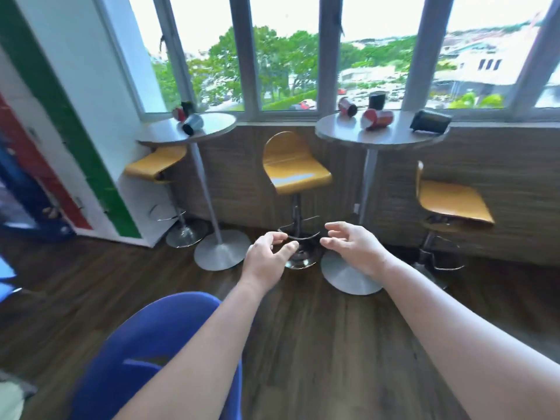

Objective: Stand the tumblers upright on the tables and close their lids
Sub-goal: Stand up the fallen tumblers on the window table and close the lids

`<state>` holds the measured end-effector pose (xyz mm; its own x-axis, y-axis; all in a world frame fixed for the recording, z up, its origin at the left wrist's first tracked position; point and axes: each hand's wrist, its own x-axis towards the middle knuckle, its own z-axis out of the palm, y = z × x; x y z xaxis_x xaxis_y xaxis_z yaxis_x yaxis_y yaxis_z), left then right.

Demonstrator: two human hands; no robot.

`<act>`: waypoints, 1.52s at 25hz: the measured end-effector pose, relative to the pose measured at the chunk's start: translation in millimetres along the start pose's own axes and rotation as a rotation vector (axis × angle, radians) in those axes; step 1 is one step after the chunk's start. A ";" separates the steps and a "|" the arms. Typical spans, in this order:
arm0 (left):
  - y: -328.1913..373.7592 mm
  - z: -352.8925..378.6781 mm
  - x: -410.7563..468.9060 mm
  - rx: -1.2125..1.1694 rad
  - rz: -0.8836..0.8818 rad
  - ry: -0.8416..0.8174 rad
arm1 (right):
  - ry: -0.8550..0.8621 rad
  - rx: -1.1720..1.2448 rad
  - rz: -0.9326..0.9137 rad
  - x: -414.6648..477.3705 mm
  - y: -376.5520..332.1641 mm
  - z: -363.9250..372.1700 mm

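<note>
Two round grey tables stand under the window. On the left table (212, 124) a silver tumbler (192, 124) lies on its side, with a red tumbler (178, 113) and a dark one (188, 107) behind it. On the right table (339, 130) a red tumbler (377, 118) and a black tumbler (430, 120) lie on their sides, a small red one (347, 106) tilts, and a black one (377, 100) stands upright. My left hand (268, 256) and my right hand (353, 245) reach forward over the floor, empty, fingers apart, well short of both tables.
Yellow bar stools stand by the tables: one (295, 171) between them, one (451, 201) at the right, one (154, 165) under the left table. A white wall with a green stripe (78, 131) rises at left. A blue chair (145, 353) is close below me.
</note>
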<state>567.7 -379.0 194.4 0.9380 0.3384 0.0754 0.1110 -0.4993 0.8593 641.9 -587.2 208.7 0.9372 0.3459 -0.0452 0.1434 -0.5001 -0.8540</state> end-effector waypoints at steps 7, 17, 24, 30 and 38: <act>101.1 101.5 118.8 -0.015 0.124 -0.069 | 0.139 -0.007 -0.003 87.4 38.9 -149.7; 178.5 192.1 361.3 -0.017 0.325 -0.142 | 0.374 -0.001 -0.009 270.4 44.3 -275.3; 215.7 237.8 489.3 -0.046 0.371 -0.191 | 0.439 -0.076 0.041 371.5 58.2 -349.3; 225.4 304.6 583.2 0.001 0.341 -0.111 | 0.433 -0.150 0.052 460.2 101.7 -427.4; 233.8 372.9 666.8 0.012 0.229 0.013 | 0.196 -0.493 0.074 576.7 139.6 -524.5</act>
<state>1341.6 -567.5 256.9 0.9349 0.2252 0.2745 -0.1005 -0.5737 0.8129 1369.2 -873.9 335.2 0.9855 0.1648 0.0415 0.1629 -0.8473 -0.5055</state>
